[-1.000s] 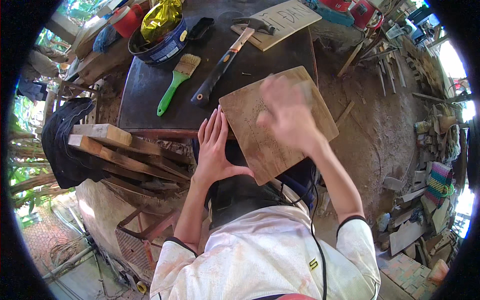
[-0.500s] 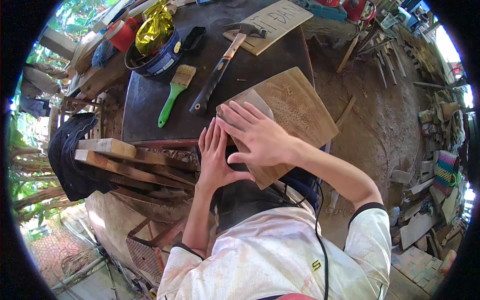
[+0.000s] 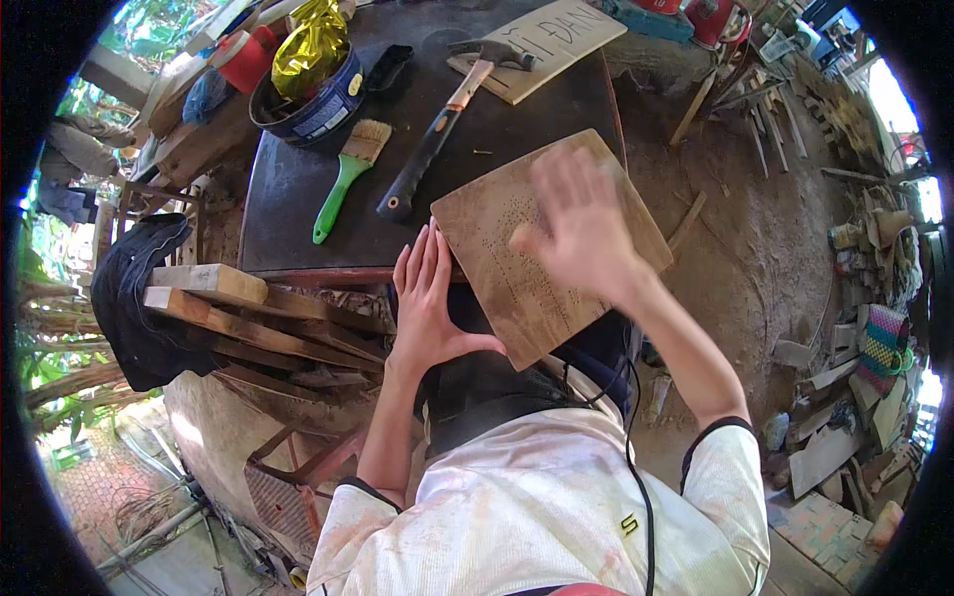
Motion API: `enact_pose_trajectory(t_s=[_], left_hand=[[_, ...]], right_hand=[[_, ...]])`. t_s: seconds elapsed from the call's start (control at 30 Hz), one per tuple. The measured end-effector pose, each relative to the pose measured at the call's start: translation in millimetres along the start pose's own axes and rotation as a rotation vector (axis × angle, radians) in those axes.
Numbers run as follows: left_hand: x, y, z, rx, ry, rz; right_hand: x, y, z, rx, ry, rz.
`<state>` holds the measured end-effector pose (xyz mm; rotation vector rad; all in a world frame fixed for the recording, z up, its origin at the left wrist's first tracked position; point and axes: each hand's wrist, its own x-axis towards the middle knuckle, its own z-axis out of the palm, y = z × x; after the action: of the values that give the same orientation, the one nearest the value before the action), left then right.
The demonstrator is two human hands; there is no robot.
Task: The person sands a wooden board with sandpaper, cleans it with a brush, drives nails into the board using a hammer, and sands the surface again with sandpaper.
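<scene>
A brown wooden board (image 3: 497, 273) with many small dark holes lies at an angle over the front edge of the dark table (image 3: 288, 223). My left hand (image 3: 427, 308) has its fingers outstretched beside the board's left edge, with fingertips at one corner and thumb at the lower corner. Over the board's right half is my right hand (image 3: 586, 228), blurred by motion, its fingers spread flat. Whatever lies beneath that palm is hidden. Left of the board rest a claw hammer (image 3: 434, 144) and a green-handled paintbrush (image 3: 348, 179).
At the back left stands a blue tub (image 3: 316, 117) holding crumpled gold foil (image 3: 310, 50). A lettered wooden plank (image 3: 547, 45) lies at the far edge, near a small nail (image 3: 483, 152). Wooden beams (image 3: 209, 283) jut out at left. Scrap wood (image 3: 835, 447) covers the ground at right.
My right hand has swept from the board's left corner to its right half. The pale flat sheet seen under it before no longer shows. My left hand has stayed at the edge.
</scene>
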<state>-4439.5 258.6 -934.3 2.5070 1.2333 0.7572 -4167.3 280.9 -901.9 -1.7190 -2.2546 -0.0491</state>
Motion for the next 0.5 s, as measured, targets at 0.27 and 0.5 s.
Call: enact_pose_trajectory(t_s=[0.27, 0.5], left_hand=[[0, 2, -2, 0.019, -0.016, 0.014], [2, 0, -4, 0.007, -0.023, 0.005]], right_hand=[[2, 4, -5, 0.026, -0.016, 0.038], [16, 4, -14, 0.232, -0.247, -0.199]])
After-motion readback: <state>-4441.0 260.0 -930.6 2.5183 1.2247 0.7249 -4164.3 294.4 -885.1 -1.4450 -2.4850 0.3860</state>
